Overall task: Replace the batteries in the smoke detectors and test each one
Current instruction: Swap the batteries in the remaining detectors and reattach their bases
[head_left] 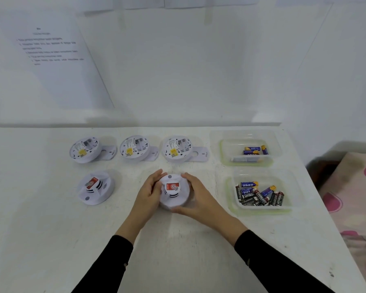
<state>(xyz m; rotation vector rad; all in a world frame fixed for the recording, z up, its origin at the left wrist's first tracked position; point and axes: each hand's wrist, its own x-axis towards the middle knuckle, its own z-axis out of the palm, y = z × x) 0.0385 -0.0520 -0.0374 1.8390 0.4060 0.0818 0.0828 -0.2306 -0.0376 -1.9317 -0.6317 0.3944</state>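
Both hands, left (149,192) and right (195,197), are cupping the round white plastic smoke detector (173,192) with a red label, sitting mid-table (178,250). Their palms are hiding its sides; the wall sheet's (49,49) print is blurring out.

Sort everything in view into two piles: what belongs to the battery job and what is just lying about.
Job: held detector, gripped by left hand and right hand; face-up detector at left; three opened detectors in the back row; far battery tub; near battery tub.
Lying about: printed sheet on the wall (text unreadable); pink-patterned fabric at right.
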